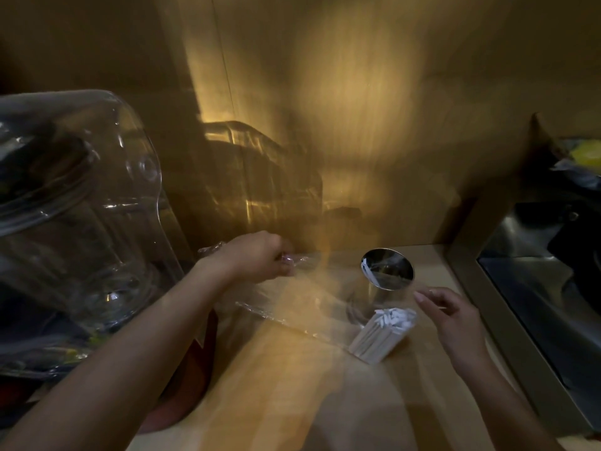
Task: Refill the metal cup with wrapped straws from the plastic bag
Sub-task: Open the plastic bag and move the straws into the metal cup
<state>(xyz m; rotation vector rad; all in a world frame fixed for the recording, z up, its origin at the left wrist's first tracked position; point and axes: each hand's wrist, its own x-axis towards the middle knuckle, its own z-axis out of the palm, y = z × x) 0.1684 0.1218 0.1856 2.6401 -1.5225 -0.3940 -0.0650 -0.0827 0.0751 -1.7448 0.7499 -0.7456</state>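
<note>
Wooden counter surface (276,369) is seen nearest the camera, with both forearms extended over it. A bundle of wrapped straws (382,333) is lodged in the lower end of the plastic bag (309,304), which is stretched diagonally across the counter. The straws are white, paper-wrapped, and lie just in front of the metal cup (383,275). The right hand (455,320) is held loosely open above the straw end of the bag, fingers spread; nothing is gripped, and contact with the bag cannot be confirmed. The left hand (257,255) is closed on the far, crumpled end of the bag, which is held raised slightly off the counter. The cup stands beyond the straws, near the wall; its interior is seen as mostly empty, with only a small white item at the left inner wall. Clear plastic containers (81,206) are located to the left, and a steel sink (536,271) to the right.

Progress is judged as early: the bag is in hand, but the straws are not yet removed. Extraction of the straws and insertion upright into the cup remain to be done
</note>
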